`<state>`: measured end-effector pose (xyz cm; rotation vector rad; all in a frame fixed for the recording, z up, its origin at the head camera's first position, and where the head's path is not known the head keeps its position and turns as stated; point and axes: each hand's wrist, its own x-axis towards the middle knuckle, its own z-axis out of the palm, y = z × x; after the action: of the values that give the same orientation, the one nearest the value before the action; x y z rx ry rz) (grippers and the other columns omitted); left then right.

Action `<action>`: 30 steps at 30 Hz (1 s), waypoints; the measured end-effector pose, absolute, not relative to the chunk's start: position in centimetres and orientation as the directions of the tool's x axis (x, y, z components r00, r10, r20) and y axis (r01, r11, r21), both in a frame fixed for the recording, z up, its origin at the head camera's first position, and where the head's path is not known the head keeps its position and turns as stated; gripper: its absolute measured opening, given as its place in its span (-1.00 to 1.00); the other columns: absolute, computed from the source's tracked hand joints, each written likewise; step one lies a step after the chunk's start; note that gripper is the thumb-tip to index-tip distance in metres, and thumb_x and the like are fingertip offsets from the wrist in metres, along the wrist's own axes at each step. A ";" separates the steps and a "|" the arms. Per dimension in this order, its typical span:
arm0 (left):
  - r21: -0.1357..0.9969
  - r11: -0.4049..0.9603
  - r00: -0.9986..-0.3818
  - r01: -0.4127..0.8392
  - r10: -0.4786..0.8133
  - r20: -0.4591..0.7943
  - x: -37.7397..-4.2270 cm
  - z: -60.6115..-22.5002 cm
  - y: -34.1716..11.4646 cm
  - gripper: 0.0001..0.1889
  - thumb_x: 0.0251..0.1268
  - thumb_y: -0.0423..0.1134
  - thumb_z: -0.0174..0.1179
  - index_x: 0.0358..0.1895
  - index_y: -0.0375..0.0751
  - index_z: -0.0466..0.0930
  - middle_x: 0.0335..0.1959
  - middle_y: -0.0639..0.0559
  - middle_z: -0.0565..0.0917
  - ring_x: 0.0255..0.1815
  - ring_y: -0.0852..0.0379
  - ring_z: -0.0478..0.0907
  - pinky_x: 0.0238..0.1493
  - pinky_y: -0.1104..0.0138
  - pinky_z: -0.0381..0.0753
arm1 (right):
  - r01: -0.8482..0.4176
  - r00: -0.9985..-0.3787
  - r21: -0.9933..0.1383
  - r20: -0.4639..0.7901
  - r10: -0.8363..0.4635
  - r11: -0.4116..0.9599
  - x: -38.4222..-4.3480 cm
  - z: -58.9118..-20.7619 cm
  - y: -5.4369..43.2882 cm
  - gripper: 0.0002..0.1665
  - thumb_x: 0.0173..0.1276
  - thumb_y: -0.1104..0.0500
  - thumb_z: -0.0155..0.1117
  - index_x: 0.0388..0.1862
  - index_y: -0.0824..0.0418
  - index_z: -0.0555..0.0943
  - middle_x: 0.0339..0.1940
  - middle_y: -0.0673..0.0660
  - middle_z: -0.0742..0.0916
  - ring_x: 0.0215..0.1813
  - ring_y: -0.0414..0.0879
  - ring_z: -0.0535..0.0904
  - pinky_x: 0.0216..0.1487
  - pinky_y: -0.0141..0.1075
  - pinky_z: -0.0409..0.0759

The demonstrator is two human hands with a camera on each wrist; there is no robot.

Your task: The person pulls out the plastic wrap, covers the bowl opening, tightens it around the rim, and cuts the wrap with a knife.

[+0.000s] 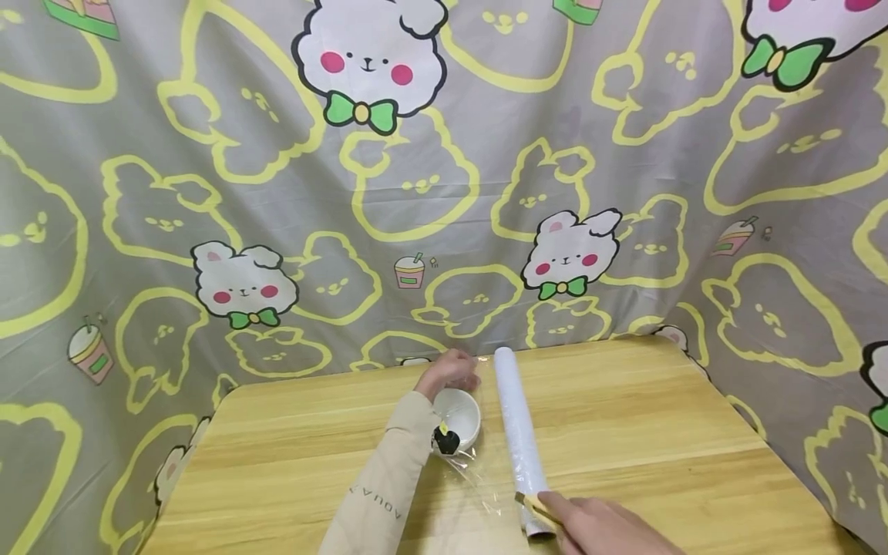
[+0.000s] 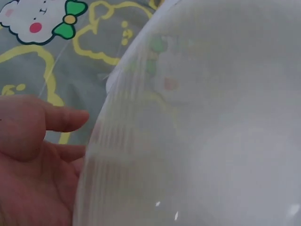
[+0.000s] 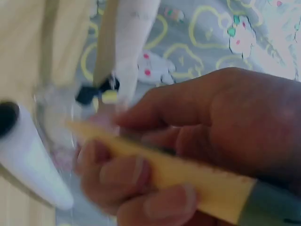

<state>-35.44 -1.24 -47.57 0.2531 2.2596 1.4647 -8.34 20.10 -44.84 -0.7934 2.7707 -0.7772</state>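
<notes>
A white bowl (image 1: 463, 412) stands on the table, and clear cling film (image 1: 489, 455) spreads between it and the white film roll (image 1: 516, 424). My left hand (image 1: 452, 371) is at the bowl's far side, near the film's far edge. In the left wrist view, the thumb and loosely bent fingers of that hand (image 2: 37, 160) stand apart, beside the large pale curve of the bowl (image 2: 197, 141). My right hand (image 1: 600, 524) grips a yellow utility knife (image 3: 188, 176) with a dark end, fingers wrapped round its body. In the head view the knife crosses the roll's near end.
A wood-grain table (image 1: 645, 432) carries everything. A grey curtain (image 1: 444, 193) with cartoon animals hangs round its back and sides. A small black camera (image 1: 446, 441) on my left wrist overlaps the bowl's near left rim.
</notes>
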 end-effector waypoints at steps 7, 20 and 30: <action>0.832 0.553 -0.874 0.032 0.420 -0.245 -34.8 -46.2 -2.8 -0.56 0.57 -0.15 0.07 0.22 -0.51 0.54 -0.04 -0.32 0.67 0.02 -0.23 0.62 0.15 0.03 0.63 | -0.475 -0.868 -0.509 0.136 -0.478 0.717 -10.7 -42.2 21.2 -0.53 0.44 0.36 0.18 0.32 0.31 0.56 -0.29 -0.08 0.66 -0.46 -0.39 0.35 -0.46 -0.40 0.43; 0.830 0.541 -0.848 0.135 0.497 -0.185 -32.4 -45.7 -7.4 -0.44 0.64 -0.07 0.00 0.42 -0.47 0.38 0.22 -0.40 0.60 0.31 -0.31 0.51 0.30 -0.05 0.54 | -0.352 -0.934 -0.670 0.292 -0.203 0.653 -17.9 -46.8 24.0 -0.38 0.51 0.44 -0.02 0.53 0.52 0.24 -0.23 0.28 0.66 -0.67 -0.34 0.20 -0.68 -0.38 0.34; 0.921 0.388 -0.879 0.046 0.454 -0.147 -30.5 -48.1 -10.4 -0.37 0.68 0.02 -0.09 0.46 -0.52 0.29 0.34 -0.42 0.48 0.35 -0.30 0.46 0.31 -0.08 0.53 | -0.170 -0.985 -0.876 0.139 -0.102 0.451 -20.6 -50.4 25.2 -0.22 0.58 0.42 -0.17 0.63 0.49 -0.23 0.16 0.61 0.54 -0.55 -0.16 0.36 -0.63 -0.35 0.45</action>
<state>-30.51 -10.40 -48.15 0.4323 2.2757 1.4923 -20.59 25.20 -50.37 -0.2562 2.7313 -1.6624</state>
